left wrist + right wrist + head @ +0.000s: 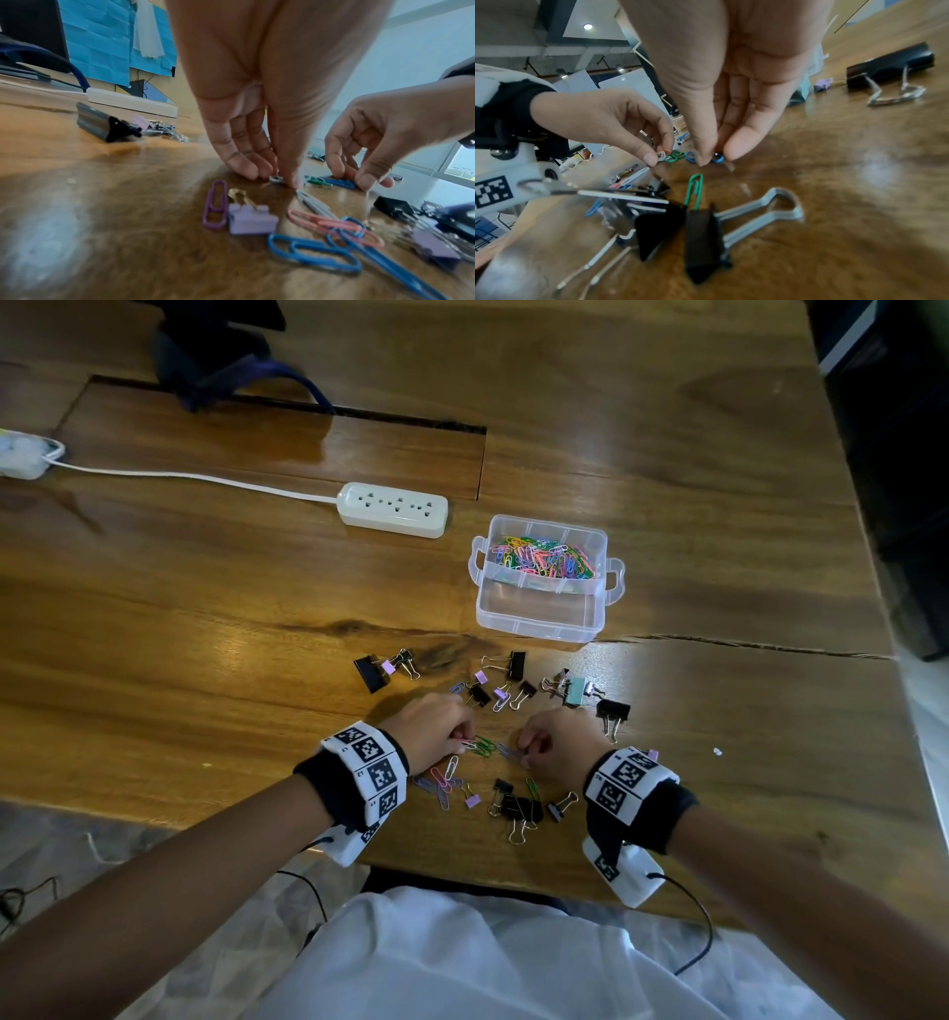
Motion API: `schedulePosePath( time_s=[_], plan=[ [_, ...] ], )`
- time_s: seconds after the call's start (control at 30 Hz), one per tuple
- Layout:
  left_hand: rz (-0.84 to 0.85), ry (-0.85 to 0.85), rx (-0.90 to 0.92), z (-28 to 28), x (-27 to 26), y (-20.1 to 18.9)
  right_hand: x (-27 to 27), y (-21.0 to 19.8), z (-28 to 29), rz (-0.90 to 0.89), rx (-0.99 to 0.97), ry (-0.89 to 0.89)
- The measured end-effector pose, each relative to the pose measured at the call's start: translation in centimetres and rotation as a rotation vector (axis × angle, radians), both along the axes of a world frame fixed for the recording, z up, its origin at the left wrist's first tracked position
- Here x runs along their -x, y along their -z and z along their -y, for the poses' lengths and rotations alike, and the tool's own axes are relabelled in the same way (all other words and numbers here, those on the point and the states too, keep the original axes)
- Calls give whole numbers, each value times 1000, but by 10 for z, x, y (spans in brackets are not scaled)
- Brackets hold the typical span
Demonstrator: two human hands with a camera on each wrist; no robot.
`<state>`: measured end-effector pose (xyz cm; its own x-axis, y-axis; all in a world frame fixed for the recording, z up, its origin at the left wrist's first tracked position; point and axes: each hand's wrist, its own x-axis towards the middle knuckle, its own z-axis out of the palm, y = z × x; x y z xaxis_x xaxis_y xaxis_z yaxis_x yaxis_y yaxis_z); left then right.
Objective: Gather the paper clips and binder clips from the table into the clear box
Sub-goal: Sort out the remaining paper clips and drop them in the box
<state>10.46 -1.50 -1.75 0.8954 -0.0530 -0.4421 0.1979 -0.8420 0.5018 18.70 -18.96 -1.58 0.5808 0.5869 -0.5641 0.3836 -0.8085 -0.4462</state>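
Note:
The clear box stands on the wooden table with many coloured paper clips in its far compartment; the near one looks empty. Loose paper clips and binder clips lie near the table's front edge. My left hand pinches a pale paper clip on the wood. My right hand pinches blue paper clips. Green paper clips lie between the two hands. Black binder clips sit just nearer to me, and others lie beyond the hands.
A white power strip with its cable lies left of the box. A dark bag sits at the far left. A large black binder clip and a teal one flank the pile. The table's front edge runs just below my wrists.

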Motion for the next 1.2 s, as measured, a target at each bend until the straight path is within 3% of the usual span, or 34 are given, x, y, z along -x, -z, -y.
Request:
schedulePosePath(
  time_s=[0.13, 0.3, 0.63, 0.77, 0.9, 1.2],
  plan=[
    [-47, 67, -47, 1, -6, -2, 1, 3, -3, -2, -32, -29],
    [-32, 182, -113, 4, -6, -2, 3, 6, -3, 35, -15, -193],
    [31, 357, -169, 1, -3, -1, -7, -2, -7, -18, -94, -219],
    [83, 279, -111, 1, -3, 0, -10, 1, -6, -103, -117, -189],
    [93, 235, -35, 5, -3, -4, -12, 3, -10, -14, -70, -288],
    [12, 375, -209, 14, -7, -6, -11, 8, 0, 56, -7, -363]
  ],
)
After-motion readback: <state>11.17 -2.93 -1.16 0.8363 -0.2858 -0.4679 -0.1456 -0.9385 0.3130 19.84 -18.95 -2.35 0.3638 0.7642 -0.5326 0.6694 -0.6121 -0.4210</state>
